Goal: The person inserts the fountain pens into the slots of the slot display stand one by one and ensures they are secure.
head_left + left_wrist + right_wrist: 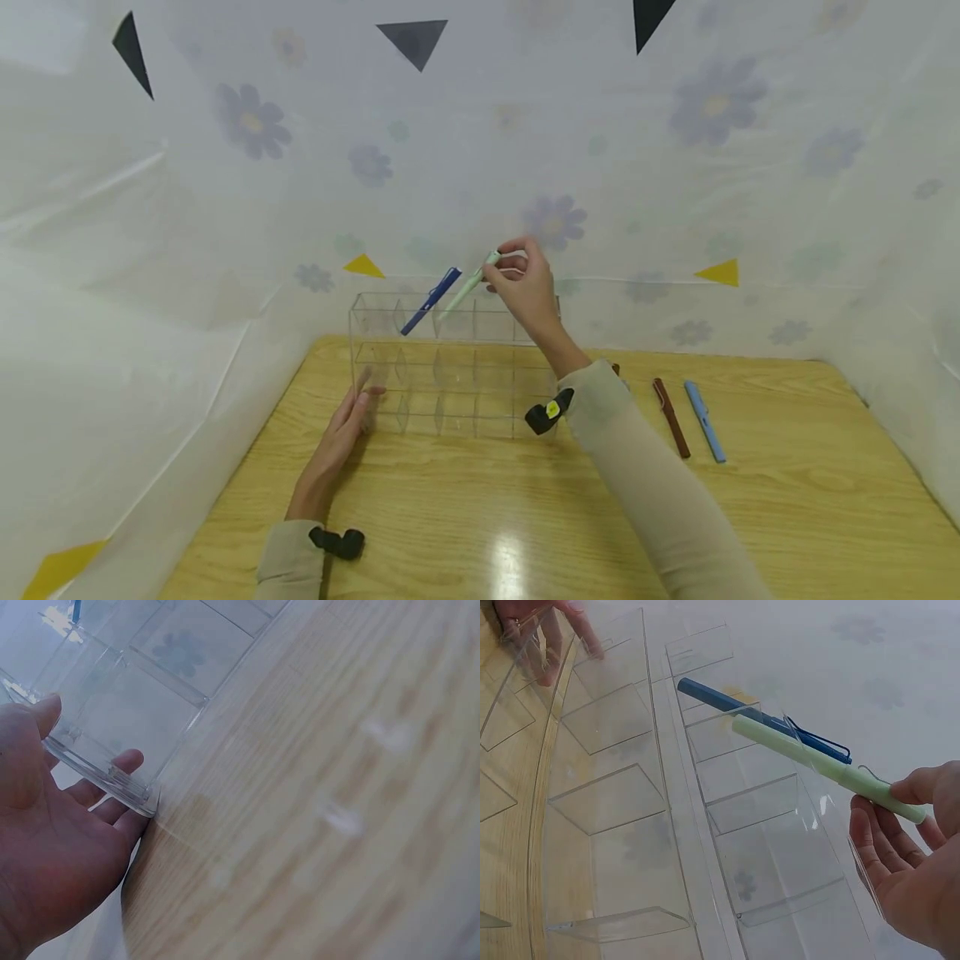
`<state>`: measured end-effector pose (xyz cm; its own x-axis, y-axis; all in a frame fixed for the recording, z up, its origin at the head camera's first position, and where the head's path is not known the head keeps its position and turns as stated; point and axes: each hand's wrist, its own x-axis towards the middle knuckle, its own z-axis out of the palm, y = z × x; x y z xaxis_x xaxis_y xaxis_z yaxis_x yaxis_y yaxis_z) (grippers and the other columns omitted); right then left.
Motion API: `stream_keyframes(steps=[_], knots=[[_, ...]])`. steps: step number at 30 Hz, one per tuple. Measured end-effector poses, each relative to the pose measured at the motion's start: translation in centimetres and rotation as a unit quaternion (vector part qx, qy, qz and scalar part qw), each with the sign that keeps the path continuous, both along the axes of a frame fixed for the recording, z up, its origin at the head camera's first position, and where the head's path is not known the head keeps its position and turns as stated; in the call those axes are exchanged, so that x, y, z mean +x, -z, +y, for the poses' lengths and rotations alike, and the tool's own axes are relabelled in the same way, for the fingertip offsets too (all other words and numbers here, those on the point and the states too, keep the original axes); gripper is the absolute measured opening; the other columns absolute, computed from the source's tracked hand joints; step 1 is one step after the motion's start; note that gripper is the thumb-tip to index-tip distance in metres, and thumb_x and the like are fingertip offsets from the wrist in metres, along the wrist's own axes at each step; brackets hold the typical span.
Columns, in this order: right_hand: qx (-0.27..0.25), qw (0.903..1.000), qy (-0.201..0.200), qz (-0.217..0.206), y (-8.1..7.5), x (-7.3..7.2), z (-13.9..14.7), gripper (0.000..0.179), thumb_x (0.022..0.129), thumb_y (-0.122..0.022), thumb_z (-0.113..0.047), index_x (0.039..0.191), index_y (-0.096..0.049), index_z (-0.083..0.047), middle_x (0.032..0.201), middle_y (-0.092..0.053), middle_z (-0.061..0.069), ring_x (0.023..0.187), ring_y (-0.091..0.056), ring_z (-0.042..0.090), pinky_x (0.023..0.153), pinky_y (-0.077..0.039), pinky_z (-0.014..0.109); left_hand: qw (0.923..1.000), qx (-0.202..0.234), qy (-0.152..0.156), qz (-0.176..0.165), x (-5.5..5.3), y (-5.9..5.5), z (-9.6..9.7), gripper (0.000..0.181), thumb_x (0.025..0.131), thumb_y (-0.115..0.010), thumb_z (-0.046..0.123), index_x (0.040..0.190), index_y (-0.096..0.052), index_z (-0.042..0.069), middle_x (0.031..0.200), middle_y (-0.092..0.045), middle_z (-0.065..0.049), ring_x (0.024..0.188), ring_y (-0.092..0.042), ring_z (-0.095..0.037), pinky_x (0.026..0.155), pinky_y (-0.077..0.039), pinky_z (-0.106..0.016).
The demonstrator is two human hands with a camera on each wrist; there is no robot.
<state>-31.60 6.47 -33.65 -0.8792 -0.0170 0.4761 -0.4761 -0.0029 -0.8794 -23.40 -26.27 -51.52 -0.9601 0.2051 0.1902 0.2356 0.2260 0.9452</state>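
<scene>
- Light green pen [467, 292] is pinched near its capped end by thumb and fingers of right hand [531, 292], at 1 o'clock from rack middle.
- Pen is held tilted, capped end toward 1 o'clock, lower end toward 7 o'clock, at top row of clear rack [476, 383]; whether the tip is seated in a compartment cannot be told.
- Rack's near lower corner, at 8 o'clock, is gripped by left hand [341, 429]; thumb is placed at the front, fingers are seen through the clear wall.
- Dark blue pen [431, 302] is propped at a slant in top row, second compartment from the 9 o'clock end, at 11 o'clock from rack middle, just beside the green pen.
- Rack is stood upright on wood-grain counter [450, 508]; three rows are divided by clear partitions.
- Brown pen [672, 418] is laid on counter between 3 and 4 o'clock from rack; light blue pen [705, 421] is laid near it, on its 3 o'clock side.
- Dark brown item [616, 368] is mostly hidden by right sleeve [637, 467].
- Flowered curtain [465, 167] is hung at 12 o'clock.
</scene>
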Motion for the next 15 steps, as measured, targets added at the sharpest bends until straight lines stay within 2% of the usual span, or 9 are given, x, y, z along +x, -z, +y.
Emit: stream_keyframes(steps=[9,15], knots=[[0.05,0.9983,-0.015,-0.024,0.3,0.0,0.7,0.023,0.098,-0.067,-0.004,0.117,-0.056,0.002,0.102,-0.071,0.022,0.094,-0.071,0.043,0.08,-0.059,0.044,0.9999,0.001,-0.001,-0.011,-0.2,0.2,0.1,0.054,0.116,-0.026,0.031,0.167,-0.013,0.02,0.152,-0.043,-0.024,0.148,-0.026,-0.038,0.108,-0.023,-0.048],[0.068,0.9968,-0.02,-0.037,0.3,-0.2,1.2,0.023,0.099,-0.066,-0.005,0.117,-0.057,0.004,0.105,-0.072,0.023,0.095,-0.071,0.044,0.082,-0.058,0.047,0.9999,-0.001,-0.004,-0.012,-0.3,0.2,0.3,0.055,0.115,-0.027,0.033,0.167,-0.013,0.02,0.151,-0.044,-0.024,0.146,-0.029,-0.038,0.107,-0.025,-0.044]])
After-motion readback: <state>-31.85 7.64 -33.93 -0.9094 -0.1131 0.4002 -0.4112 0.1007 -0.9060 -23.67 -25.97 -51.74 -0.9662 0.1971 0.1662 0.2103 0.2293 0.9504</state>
